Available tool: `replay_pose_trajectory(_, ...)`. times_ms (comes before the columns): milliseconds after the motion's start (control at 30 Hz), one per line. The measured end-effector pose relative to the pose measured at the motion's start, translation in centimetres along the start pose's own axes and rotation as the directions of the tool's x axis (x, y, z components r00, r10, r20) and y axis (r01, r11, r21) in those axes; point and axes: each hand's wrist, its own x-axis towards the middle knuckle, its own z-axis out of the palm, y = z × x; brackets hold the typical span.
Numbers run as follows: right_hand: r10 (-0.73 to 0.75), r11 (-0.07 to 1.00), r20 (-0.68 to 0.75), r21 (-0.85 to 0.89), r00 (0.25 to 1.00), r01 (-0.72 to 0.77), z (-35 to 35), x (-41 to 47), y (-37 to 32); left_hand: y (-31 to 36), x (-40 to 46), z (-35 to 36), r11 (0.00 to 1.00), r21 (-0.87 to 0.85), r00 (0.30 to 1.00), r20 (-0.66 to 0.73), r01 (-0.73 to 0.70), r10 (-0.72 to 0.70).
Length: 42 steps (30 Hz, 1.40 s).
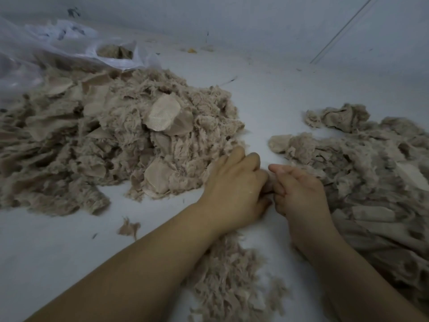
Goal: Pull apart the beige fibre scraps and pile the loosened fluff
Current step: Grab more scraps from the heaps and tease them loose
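A big heap of beige fibre scraps (111, 140), part fluff and part woven patches, fills the left of the white surface. A second beige mass (362, 177) spreads along the right. Loosened fluff (227, 275) lies under my forearms near the front. My left hand (234, 194) and my right hand (299, 194) meet at the centre, fingers curled, knuckles nearly touching. Between them they pinch a small beige scrap (269, 188), mostly hidden by the fingers.
A clear plastic bag (58, 52) with more beige material inside lies at the back left. A small tuft (128, 227) sits alone on the white surface (267, 94). A thin rod (343, 29) slants at the back right. Small debris dots the far edge.
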Motion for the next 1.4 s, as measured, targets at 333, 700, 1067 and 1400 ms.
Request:
replay_pose_trajectory(333, 0.199, 0.98, 0.006, 0.005, 0.98, -0.199, -0.9, 1.5, -0.5, -1.3, -0.1, 0.3, 0.201, -0.89, 0.836, 0.279, 0.41, -0.472)
replay_pose_trajectory(700, -0.098, 0.967, 0.146, -0.22, 0.984, 0.129, -0.5, 0.1, 0.2, -1.5, -0.5, 0.1, 0.087, -0.907, 0.785, 0.305, 0.412, -0.539)
replay_pose_trajectory(1067, -0.068, 0.978, 0.1, -0.188, 0.993, 0.086, -0.4, 0.3, 0.3, -1.5, -0.4, 0.2, 0.254, -0.9, 0.813, 0.163, 0.355, -0.56)
replay_pose_trajectory(1400, -0.109, 0.961, 0.139, -0.239, 0.984, 0.14, -0.3, -0.1, 0.2, -1.8, -0.4, -0.3, 0.021, -0.92, 0.786, 0.322, 0.39, -0.528)
